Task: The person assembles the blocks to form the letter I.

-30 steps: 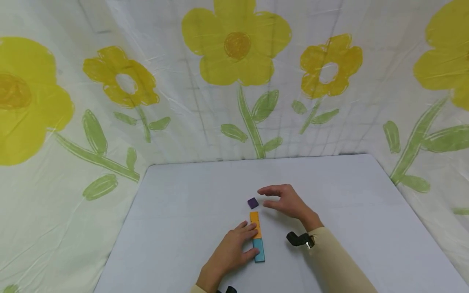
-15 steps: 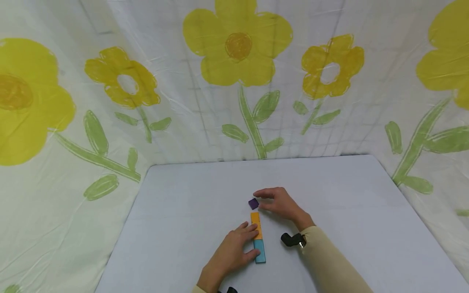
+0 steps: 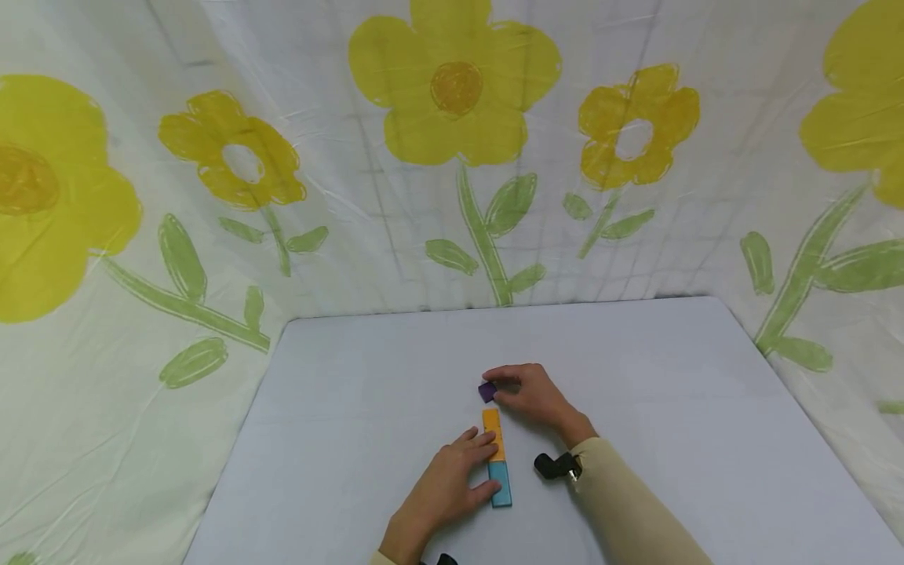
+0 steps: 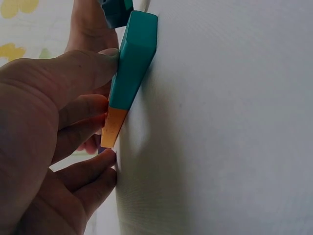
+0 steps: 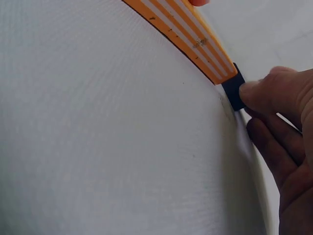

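Observation:
An orange block (image 3: 491, 424) and a teal block (image 3: 499, 482) lie end to end in one line on the white table. My left hand (image 3: 448, 479) rests against them from the left, with fairly straight fingers on the orange block and the thumb on the teal block (image 4: 134, 58). Just beyond the orange end lies a small dark purple block (image 3: 487, 391), turned at an angle. My right hand (image 3: 533, 396) pinches it between thumb and index finger. In the right wrist view the thumb presses the purple block (image 5: 234, 90) close to the white-striped orange block (image 5: 188, 36).
The white table (image 3: 353, 377) carries the blocks near its middle. Behind it hangs a pale curtain (image 3: 339, 259) printed with yellow flowers. A black wrist camera (image 3: 558, 466) sits at the right sleeve.
My right hand has moved left to the purple block, and its thumb and index finger have closed onto it. The left hand and the orange and teal blocks have stayed put.

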{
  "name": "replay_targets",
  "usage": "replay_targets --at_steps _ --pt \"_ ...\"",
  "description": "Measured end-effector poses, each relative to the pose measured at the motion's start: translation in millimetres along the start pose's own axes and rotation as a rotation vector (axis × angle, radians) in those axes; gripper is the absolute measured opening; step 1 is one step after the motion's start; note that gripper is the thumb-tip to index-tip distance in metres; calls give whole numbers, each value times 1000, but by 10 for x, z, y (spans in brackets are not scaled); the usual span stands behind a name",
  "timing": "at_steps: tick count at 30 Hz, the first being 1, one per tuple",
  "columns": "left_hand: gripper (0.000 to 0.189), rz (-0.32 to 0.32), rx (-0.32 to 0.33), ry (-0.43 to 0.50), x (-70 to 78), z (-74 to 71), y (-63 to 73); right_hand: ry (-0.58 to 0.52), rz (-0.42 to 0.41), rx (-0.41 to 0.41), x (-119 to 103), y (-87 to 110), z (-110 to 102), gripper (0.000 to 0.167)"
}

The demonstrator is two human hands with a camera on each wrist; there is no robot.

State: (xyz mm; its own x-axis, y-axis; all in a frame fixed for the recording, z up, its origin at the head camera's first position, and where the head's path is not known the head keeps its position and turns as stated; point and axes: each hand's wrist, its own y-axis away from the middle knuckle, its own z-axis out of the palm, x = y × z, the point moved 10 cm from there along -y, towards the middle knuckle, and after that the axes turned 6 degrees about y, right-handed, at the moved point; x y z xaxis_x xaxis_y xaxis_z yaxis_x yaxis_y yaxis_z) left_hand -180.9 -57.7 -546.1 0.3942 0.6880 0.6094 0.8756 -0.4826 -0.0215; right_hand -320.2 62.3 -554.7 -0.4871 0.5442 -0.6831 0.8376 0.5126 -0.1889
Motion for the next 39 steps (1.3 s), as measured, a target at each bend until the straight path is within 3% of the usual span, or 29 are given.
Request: replay_targets --at_steps 6,25,39 --pt "52 11 8 -10 1 -7 4 -10 44 9 -13 17 -1 36" --pt "51 2 5 -3 -6 2 9 13 42 65 -34 87 -40 34" --pt "52 -21 -11 10 -8 -2 6 12 63 36 -43 124 -20 35"
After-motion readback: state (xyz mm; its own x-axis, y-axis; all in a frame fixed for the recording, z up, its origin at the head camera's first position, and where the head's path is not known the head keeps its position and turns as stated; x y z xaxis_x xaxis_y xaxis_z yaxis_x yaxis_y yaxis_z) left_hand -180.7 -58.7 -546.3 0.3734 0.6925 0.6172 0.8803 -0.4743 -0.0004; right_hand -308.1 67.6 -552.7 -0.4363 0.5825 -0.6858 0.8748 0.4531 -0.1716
